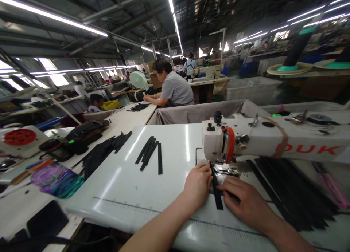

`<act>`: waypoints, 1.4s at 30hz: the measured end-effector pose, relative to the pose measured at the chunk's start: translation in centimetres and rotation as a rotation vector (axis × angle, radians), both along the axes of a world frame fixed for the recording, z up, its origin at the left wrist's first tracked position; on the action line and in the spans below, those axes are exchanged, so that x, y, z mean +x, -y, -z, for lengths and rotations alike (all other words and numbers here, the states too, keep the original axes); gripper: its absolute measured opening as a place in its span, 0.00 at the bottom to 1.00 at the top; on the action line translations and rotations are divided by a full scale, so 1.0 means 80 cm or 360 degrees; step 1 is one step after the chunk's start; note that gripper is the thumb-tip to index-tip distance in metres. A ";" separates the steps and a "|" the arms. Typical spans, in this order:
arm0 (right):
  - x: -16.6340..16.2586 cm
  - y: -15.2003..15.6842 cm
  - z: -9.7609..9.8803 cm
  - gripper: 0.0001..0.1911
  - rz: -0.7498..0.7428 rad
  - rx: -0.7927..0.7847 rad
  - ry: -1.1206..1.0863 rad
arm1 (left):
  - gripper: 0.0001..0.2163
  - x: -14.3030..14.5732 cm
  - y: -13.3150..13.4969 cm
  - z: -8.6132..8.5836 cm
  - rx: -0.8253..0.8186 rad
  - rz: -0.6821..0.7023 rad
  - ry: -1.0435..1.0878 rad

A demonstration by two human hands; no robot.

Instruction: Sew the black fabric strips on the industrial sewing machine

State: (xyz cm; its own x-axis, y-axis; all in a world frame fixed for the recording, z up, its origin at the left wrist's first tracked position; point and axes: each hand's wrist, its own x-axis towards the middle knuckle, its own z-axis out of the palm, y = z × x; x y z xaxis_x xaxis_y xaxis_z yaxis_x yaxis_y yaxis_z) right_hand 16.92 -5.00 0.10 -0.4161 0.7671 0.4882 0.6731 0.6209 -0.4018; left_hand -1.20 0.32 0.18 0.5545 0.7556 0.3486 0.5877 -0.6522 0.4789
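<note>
A black strip (218, 199) lies lengthwise under the needle area of a white sewing machine (246, 139). My left hand (198, 182) is closed at the strip's left edge, its fingertips pressed down close to the presser foot. From the other side, my right hand (243, 197) has its thumb and fingers bent together at the strip's right edge, beside the metal plate (222, 170). Something dark shows beneath the right palm; what it is I cannot make out. The needle itself is hidden.
Several short black strips (149, 152) lie left of the machine, with a larger pile (105, 152) beyond. Long black strips (292, 193) and pink-handled scissors (332, 186) are at right. A purple-teal pouch (57, 179) lies left. A co-worker (176, 86) sits ahead.
</note>
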 end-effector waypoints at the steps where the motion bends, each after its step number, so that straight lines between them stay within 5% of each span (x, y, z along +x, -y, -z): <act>1: 0.000 0.000 -0.001 0.13 -0.0018 -0.0013 -0.0009 | 0.09 0.000 0.000 -0.001 -0.0001 0.0003 -0.0001; 38: -0.001 -0.023 0.014 0.16 0.0193 0.0125 0.0373 | 0.10 0.009 0.003 -0.001 0.0080 -0.0033 -0.0225; 42: 0.004 -0.017 0.011 0.15 0.0190 0.0134 0.0356 | 0.04 0.002 -0.008 -0.005 -0.0047 -0.0193 -0.0114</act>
State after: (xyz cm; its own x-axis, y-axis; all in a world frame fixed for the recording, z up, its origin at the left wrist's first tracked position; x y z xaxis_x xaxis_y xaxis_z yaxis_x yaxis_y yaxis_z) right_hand 17.23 -3.61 -0.81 -0.4297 0.7779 0.4585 0.8100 0.5565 -0.1851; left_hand -1.04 0.93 0.55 0.4813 0.8278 0.2882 0.6945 -0.5607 0.4508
